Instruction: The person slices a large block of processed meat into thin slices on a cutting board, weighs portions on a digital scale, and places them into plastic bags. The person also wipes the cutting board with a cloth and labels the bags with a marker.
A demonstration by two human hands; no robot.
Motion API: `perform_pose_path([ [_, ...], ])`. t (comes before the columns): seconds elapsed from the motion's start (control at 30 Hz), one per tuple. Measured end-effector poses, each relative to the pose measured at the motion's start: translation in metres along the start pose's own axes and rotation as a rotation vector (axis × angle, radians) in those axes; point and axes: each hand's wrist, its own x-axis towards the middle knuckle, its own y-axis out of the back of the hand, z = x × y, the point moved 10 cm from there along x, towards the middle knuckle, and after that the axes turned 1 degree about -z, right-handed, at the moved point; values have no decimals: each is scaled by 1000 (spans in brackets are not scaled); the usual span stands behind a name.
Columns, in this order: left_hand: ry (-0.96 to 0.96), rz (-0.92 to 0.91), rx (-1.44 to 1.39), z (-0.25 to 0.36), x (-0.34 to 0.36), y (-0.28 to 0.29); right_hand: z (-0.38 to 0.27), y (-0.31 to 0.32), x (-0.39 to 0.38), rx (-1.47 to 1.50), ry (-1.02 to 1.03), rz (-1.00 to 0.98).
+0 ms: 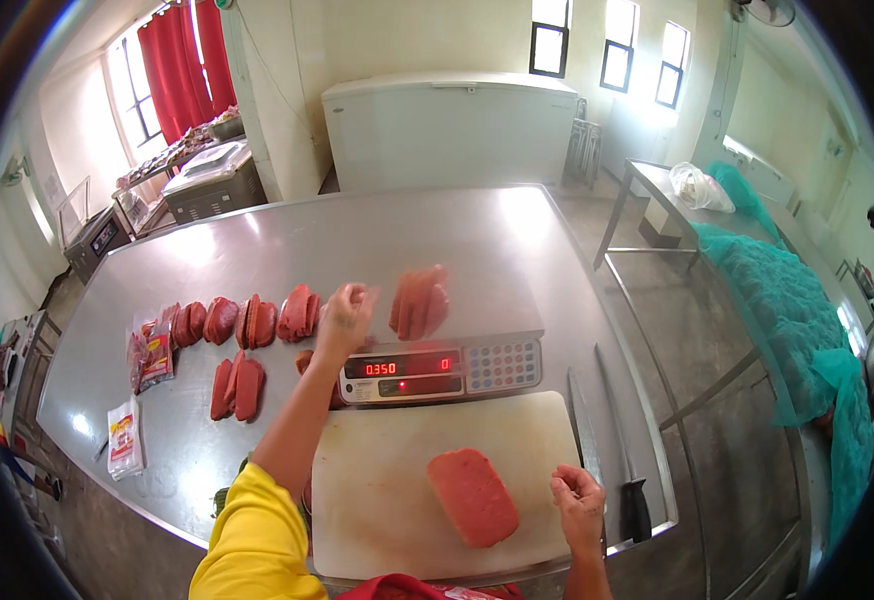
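Observation:
My left hand (355, 305) reaches over the left end of the digital scale (505, 365), fingers loosely bent and apart, holding nothing. Just right of it, blurred meat slices (419, 305) are on the scale's steel platform. My right hand (575, 495) has curled fingers with nothing visible in them, at the right edge of the cutting board (367, 520). A red meat block (472, 495) lies on the board. A long knife (635, 505) and another blade lie right of it. Several sliced meat stacks (297, 312) stand at the left, with printed packages (157, 355) and white pouches (125, 440).
The steel table (207, 260) bends across the middle. Behind stand a white chest freezer (447, 130) and steel machines (202, 185) at back left. A side table (647, 185) at right carries a white bag (702, 190) and teal netting (777, 310).

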Motion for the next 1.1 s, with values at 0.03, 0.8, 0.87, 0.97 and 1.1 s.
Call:
perform_pose_path([
  [0.03,99,-66,-26,-4,17,-19,1,-1,3,26,-14,-34],
  [0.8,265,40,-497,-131,2,-34,-160,-350,188,-250,565,-497],
  [0.87,233,116,-952,-121,-18,-29,-162,-370,161,-186,577,-572],
  [0.97,440,308,-1399,-130,-49,-21,-161,-395,119,-161,627,-564],
  [1.1,629,428,-1429,-150,-106,40,-169,-427,44,-167,631,-637],
])
